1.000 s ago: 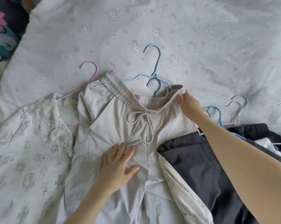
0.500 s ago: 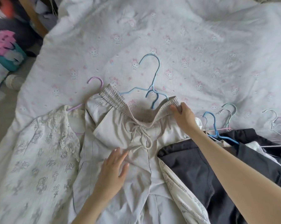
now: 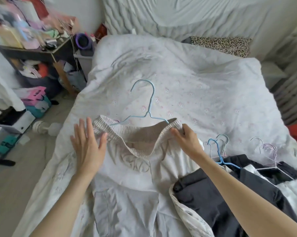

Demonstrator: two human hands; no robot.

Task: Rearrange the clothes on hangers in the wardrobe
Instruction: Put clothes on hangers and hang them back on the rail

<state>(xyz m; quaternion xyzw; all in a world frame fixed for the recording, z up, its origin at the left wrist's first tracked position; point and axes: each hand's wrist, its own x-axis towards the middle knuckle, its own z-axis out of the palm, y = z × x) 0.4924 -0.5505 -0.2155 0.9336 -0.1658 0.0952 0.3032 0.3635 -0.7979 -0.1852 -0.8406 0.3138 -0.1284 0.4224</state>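
the left hand point(image 3: 88, 144) has lifted off the trousers' point(image 3: 127, 177) front, now spread flat beside the waistband's point(image 3: 137, 132) left end; the right hand point(image 3: 187, 142) pinches its right end. the light blue hanger point(image 3: 148, 106) apparently sits inside, hook pointing away up the bed point(image 3: 195, 82).

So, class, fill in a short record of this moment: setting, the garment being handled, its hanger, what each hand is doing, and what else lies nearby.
setting: bed with a pale printed cover
garment: beige trousers, waistband up, lying on the bed
hanger: light blue hanger, arms tucked inside the waistband, hook pointing away
left hand: open, fingers spread, at the waistband's left end
right hand: pinches the waistband's right end
nearby: dark clothes and spare hangers to the right
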